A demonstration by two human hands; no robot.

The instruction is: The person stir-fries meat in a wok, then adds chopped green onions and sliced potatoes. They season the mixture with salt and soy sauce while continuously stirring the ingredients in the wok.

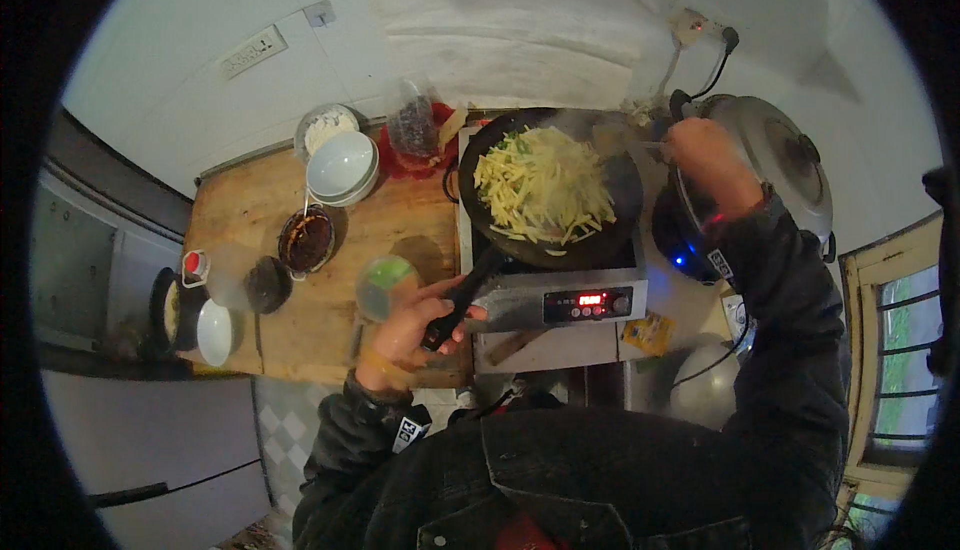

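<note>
A black wok [515,252] sits on an induction cooker [508,308] with a lit red display. Pale yellow strips [540,190], with a few green bits among them, fill the wok's middle and give off steam. My left hand [400,335] is closed around the wok's black handle [478,285], which points toward me. Over the wok's right rim, my right hand [710,162] grips the handle of a spatula [612,140]; its blade is blurred by steam at the right edge of the strips. Beside my left hand stands a clear cup [376,300] with something green in it.
White bowls [342,165] are stacked on the wooden counter [240,210], near a bowl of dark sauce [306,240] and a dish of white powder [328,128]. A large lidded cooker [790,160] stands right of the wok. A yellow packet [648,332] lies before it.
</note>
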